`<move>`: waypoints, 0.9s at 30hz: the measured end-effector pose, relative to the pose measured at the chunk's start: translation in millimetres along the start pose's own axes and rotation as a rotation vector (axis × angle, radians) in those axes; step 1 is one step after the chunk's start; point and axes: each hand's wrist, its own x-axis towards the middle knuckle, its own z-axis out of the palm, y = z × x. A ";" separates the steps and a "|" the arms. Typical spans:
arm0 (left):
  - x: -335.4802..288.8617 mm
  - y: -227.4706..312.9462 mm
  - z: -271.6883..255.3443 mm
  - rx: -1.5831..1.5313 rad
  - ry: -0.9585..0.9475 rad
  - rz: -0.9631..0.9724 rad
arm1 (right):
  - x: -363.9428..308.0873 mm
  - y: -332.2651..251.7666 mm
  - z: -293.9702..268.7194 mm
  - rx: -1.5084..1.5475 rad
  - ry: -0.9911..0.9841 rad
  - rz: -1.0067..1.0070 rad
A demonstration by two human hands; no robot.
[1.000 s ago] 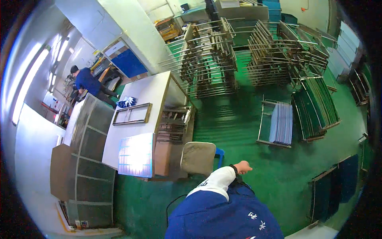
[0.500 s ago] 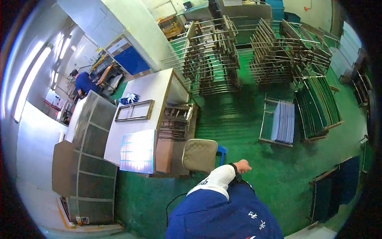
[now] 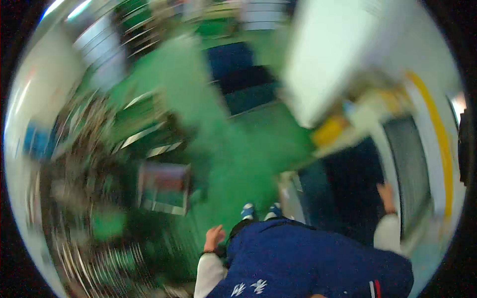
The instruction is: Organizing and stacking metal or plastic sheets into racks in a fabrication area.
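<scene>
My left hand point(image 3: 213, 238) hangs beside my body at the lower middle, over the green floor. Its fingers look loosely apart, with nothing seen in them. My right hand point(image 3: 387, 197) is held out at the right, by the edge of a dark blue-black panel point(image 3: 348, 174). Its fingers look stretched out and empty; blur hides whether they touch the panel. White sleeves cover both forearms, below a dark wristband on each side.
Dark flat panels point(image 3: 241, 69) stand on the green floor point(image 3: 238, 149) ahead. A tall white block point(image 3: 328, 54) rises at upper right, near a yellow object point(image 3: 330, 130). Blurred metal racks point(image 3: 84, 134) fill the left, with a small framed rack point(image 3: 164, 186) nearer me.
My view has swung sharply right, away from the white table and chair. Both hands now show, where only one forearm and hand showed before. My feet have come into view.
</scene>
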 end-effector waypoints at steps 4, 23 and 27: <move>46.9 34.6 -12.3 0.350 -0.170 0.129 | -11.7 -51.6 -111.1 -0.013 0.146 -0.048; 128.3 150.5 149.2 0.342 -0.489 -0.096 | -116.8 205.8 -200.3 1.306 0.770 0.499; 123.7 154.2 125.2 0.620 -0.575 0.273 | -73.5 103.5 -154.1 1.900 0.809 0.549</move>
